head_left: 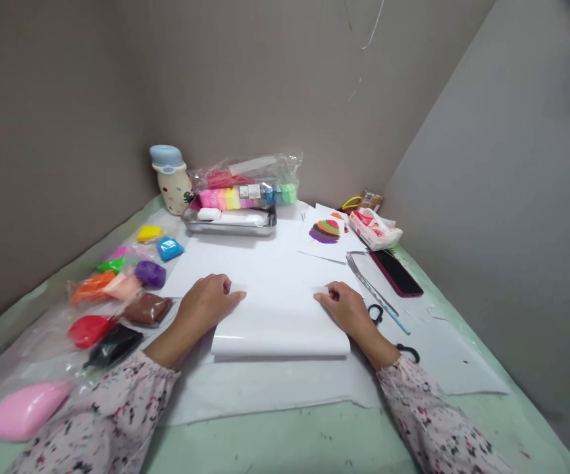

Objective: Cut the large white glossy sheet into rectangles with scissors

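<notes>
A white sheet of paper [280, 322] lies curled over in front of me, its fold forming a rounded edge on the near side. My left hand [210, 299] pinches the sheet's left corner between thumb and bent fingers. At the opposite corner, my right hand [344, 306] grips the paper in the same way. More white paper [250, 260] is spread flat beneath. Close to my right wrist lie scissors [376, 315], their black handles partly hidden by the arm. Beside my left forearm is a bag of brown clay [147, 308].
Several bagged clays, such as the red [90, 331] and pink [24, 411], lie left. A metal tray [230, 227] and a bottle [171, 181] stand behind. On the right are a fork [364, 276], a phone [396, 273], a tissue pack [374, 229] and a colourful drawing [325, 232].
</notes>
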Tool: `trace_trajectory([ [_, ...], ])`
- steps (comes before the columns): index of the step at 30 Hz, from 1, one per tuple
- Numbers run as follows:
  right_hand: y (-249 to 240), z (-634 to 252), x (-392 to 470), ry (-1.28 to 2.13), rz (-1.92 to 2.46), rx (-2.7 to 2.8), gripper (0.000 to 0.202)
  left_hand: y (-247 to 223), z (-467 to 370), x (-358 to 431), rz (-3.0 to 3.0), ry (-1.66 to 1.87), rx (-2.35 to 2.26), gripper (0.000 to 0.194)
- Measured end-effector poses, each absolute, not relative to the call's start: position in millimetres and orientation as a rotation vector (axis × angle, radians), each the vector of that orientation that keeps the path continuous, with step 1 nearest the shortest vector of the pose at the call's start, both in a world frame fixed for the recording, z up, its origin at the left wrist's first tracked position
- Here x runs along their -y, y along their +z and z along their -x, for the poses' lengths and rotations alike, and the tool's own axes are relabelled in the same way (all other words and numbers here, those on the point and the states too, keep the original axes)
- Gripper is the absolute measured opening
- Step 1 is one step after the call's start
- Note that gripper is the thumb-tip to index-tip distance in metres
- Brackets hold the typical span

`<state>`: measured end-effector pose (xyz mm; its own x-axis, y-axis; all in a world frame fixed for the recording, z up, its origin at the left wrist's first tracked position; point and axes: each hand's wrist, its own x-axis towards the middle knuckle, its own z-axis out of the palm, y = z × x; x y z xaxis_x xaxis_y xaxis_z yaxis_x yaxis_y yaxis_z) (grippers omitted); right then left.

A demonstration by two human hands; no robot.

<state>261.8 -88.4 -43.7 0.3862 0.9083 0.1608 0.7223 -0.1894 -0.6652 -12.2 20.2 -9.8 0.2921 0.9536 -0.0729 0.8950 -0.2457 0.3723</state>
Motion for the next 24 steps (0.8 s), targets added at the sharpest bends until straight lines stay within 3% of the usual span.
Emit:
trace_trajectory([
  [13,-40,-274,89,0.576,1.931,1.333,0.026,-15,15,-23,-2.237,0.242,-1.662,0.028],
  [24,-41,-272,88,0.431,1.963,1.375,0.027,-12,15,-21,-2.281,0.246,-1.642,0.028],
])
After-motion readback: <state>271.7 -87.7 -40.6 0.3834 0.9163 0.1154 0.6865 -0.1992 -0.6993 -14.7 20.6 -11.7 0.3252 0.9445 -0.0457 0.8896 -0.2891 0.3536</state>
